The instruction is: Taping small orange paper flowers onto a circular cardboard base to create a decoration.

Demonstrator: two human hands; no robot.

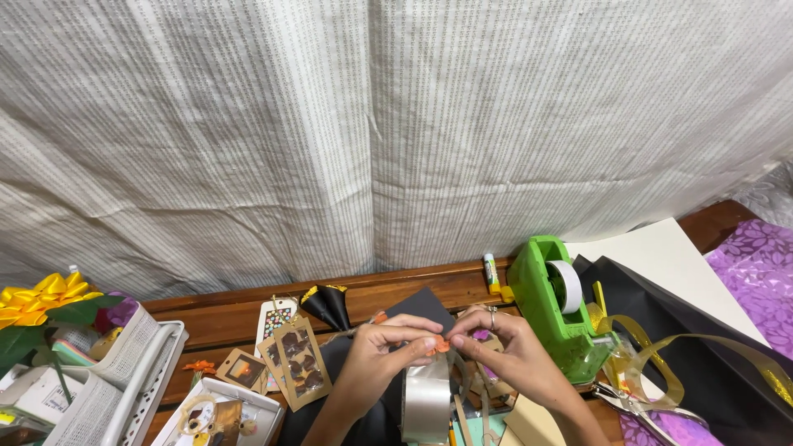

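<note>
Left hand [382, 347]: fingertips pinched on a small orange piece [440, 347].
Right hand [504, 347]: fingers closed on the same orange piece from the opposite side, meeting the left hand.
Tape roll [427, 400]: clear, upright just below both hands.
Tape dispenser [560, 307]: green, just right of the right hand.
Counter [223, 318]: wooden, beneath the hands.
</note>
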